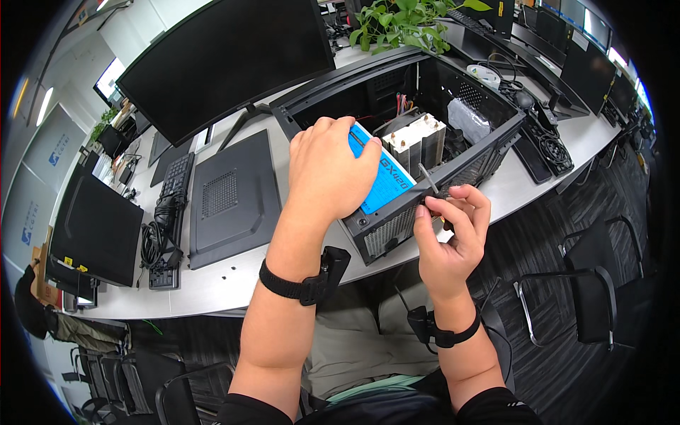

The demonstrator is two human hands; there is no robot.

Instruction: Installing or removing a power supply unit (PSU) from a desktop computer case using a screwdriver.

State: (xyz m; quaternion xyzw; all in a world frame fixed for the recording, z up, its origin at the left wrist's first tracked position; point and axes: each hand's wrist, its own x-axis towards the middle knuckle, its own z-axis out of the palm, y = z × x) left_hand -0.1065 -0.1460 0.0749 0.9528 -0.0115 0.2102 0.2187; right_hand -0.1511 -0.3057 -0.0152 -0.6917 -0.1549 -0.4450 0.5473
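Note:
A black computer case (pixel 489 152) lies open on its side on the white desk (pixel 234 280). My left hand (pixel 327 170) presses down on a blue-labelled power supply (pixel 388 178) set in the near corner of the case. My right hand (pixel 453 219) pinches a thin screwdriver (pixel 428 178) at the case's near edge, its tip beside the power supply. A tall metal cooler (pixel 419 142) stands inside the case behind the power supply.
A black side panel (pixel 230 202) lies left of the case, with a keyboard (pixel 170 212) and coiled cable (pixel 154 237) further left. A large monitor (pixel 219 60) stands behind. A potted plant (pixel 400 25) sits at the back. Black chairs (pixel 588 290) stand to the right.

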